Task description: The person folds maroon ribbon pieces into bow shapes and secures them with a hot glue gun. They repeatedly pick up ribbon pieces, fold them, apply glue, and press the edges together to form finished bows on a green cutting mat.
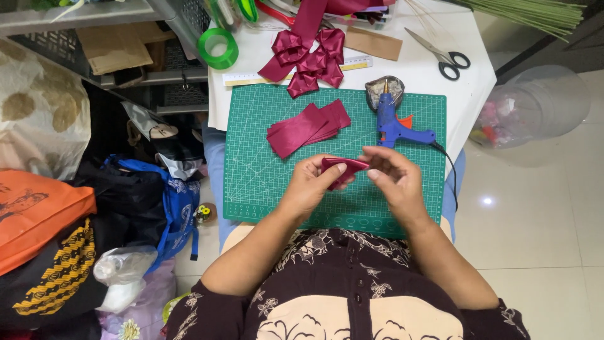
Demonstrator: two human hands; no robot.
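A folded strip of maroon ribbon (343, 167) is held between both hands over the green cutting mat (264, 182). My left hand (309, 184) pinches its left end with thumb and fingers. My right hand (393, 176) grips its right end. A stack of cut maroon ribbon strips (305, 129) lies on the mat just beyond the hands. A part-made maroon ribbon bow (309, 62) rests past the mat's far edge.
A blue glue gun (393, 126) lies on the mat's right with its cord trailing off. Scissors (443, 56), a ruler (251, 79), a green tape roll (218, 48) and brown paper (372, 43) sit on the white table. Bags crowd the floor at left; a clear plastic container (535, 107) stands at right.
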